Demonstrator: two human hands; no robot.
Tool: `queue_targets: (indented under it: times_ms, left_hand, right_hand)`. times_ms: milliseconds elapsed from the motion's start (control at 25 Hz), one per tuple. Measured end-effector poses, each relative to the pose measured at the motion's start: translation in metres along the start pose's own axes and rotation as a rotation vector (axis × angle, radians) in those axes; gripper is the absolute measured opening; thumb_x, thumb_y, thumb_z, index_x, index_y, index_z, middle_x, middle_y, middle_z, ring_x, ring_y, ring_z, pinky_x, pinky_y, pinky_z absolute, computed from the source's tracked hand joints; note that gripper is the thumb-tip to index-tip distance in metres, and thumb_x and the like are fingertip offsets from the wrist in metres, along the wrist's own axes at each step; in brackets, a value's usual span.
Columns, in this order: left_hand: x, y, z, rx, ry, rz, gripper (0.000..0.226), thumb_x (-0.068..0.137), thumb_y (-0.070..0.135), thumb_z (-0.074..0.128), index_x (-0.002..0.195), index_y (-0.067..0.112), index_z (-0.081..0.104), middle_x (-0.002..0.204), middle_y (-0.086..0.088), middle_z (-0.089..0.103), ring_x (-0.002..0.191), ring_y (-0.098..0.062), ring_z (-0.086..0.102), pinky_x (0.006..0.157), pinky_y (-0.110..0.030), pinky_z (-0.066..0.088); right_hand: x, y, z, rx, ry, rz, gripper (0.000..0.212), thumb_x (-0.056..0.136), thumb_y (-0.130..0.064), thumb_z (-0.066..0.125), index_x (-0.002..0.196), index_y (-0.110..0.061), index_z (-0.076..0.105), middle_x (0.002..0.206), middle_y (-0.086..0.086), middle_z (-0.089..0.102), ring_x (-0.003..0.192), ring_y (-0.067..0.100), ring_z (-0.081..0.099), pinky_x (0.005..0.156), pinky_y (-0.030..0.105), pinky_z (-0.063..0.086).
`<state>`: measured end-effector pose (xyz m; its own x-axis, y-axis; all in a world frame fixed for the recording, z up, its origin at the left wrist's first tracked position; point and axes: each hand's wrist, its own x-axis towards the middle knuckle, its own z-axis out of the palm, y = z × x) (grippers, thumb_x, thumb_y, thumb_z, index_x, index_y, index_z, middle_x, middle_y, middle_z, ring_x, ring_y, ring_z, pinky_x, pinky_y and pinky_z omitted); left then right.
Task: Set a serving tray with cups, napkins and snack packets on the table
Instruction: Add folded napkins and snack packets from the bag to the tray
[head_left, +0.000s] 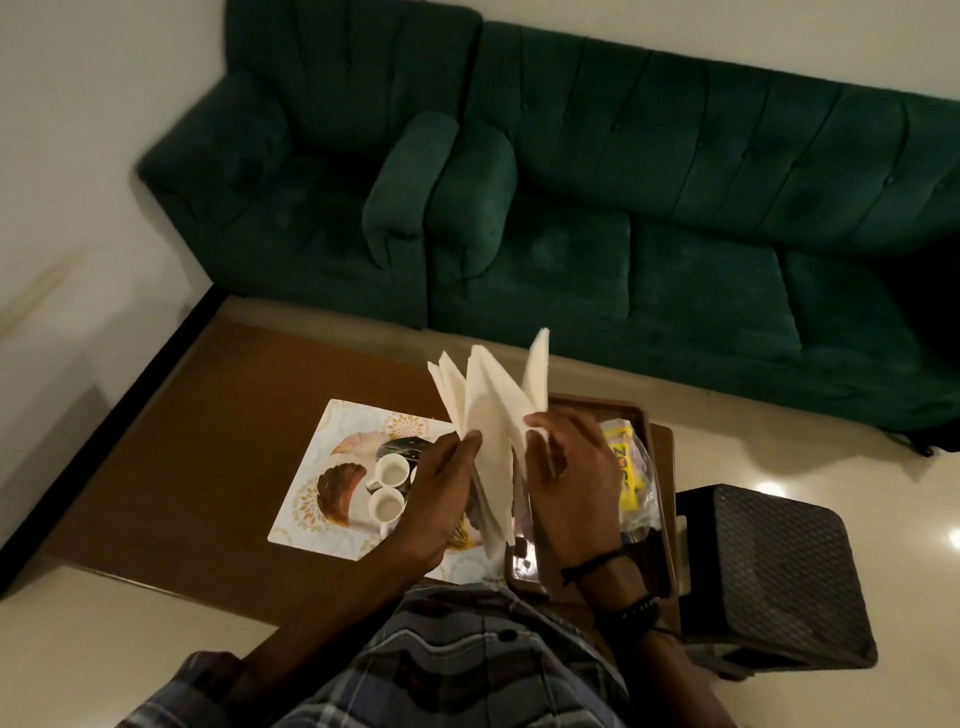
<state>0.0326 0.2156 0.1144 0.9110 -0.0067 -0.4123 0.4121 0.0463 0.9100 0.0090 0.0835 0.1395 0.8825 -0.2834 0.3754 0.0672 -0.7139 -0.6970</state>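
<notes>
From the head view, we hold a fanned stack of white napkins (493, 441) in the air above the bench (218, 467), between both our hands. Our left hand (441, 499) has its grip closed around the lower left side of the stack, fingers and thumb pinching the sheets. Our right hand (571, 483) has its grip partly closed, fingertips parting the sheets on the right side and touching them.

Below our left hand, a patterned tray (311, 499) lies flat near the middle of the bench, and two white cups (388, 488) stand on it, one just beside the other. A brown tray (657, 499) sits at the right edge of the bench, under our right hand, with yellow snack packets (626, 467) lying inside it.

A dark woven stool (779, 577) stands just off the bench's right edge. A green sofa (623, 208) stands beyond the far edge, well apart from the trays.
</notes>
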Motion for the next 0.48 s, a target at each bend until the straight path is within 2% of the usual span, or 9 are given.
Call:
queue_targets:
  times_ms: [120, 200, 360, 480]
  left_hand:
    - [0.0004, -0.0016, 0.0028, 0.003, -0.022, 0.029, 0.024, 0.093, 0.033, 0.055, 0.076, 0.029, 0.071, 0.087, -0.004, 0.073, 0.090, -0.021, 0.068, 0.085, -0.043, 0.053]
    - [0.0003, -0.0013, 0.0037, -0.023, -0.023, 0.019, 0.024, 0.093, 0.037, 0.054, 0.078, 0.035, 0.073, 0.089, 0.002, 0.075, 0.094, -0.020, 0.069, 0.086, -0.040, 0.053]
    - [0.0018, -0.0005, 0.0013, -0.084, -0.056, -0.019, 0.028, 0.094, 0.043, 0.048, 0.085, 0.039, 0.074, 0.099, 0.001, 0.075, 0.099, -0.018, 0.069, 0.093, -0.039, 0.052]
    - [0.0038, -0.0012, 0.0001, -0.088, -0.044, -0.030, 0.029, 0.095, 0.043, 0.047, 0.091, 0.030, 0.073, 0.099, -0.002, 0.075, 0.099, -0.020, 0.069, 0.093, -0.040, 0.053]
  right_hand:
    - [-0.0054, -0.0038, 0.0066, -0.065, -0.139, -0.136, 0.016, 0.079, 0.003, 0.068, 0.091, -0.006, 0.073, 0.099, 0.013, 0.069, 0.083, 0.025, 0.069, 0.073, 0.021, 0.050]
    - [-0.0069, -0.0047, 0.0083, -0.069, -0.201, -0.198, 0.017, 0.079, -0.003, 0.065, 0.094, -0.006, 0.073, 0.102, 0.012, 0.069, 0.085, 0.025, 0.068, 0.073, 0.024, 0.054]
    - [-0.0077, -0.0101, 0.0073, -0.065, -0.256, -0.234, 0.024, 0.080, -0.020, 0.057, 0.098, -0.012, 0.071, 0.104, 0.006, 0.067, 0.091, 0.018, 0.066, 0.072, 0.018, 0.049]
    - [-0.0048, -0.0081, 0.0083, -0.059, -0.256, -0.224, 0.024, 0.075, -0.013, 0.067, 0.098, -0.012, 0.073, 0.102, 0.008, 0.069, 0.093, 0.020, 0.067, 0.071, 0.025, 0.056]
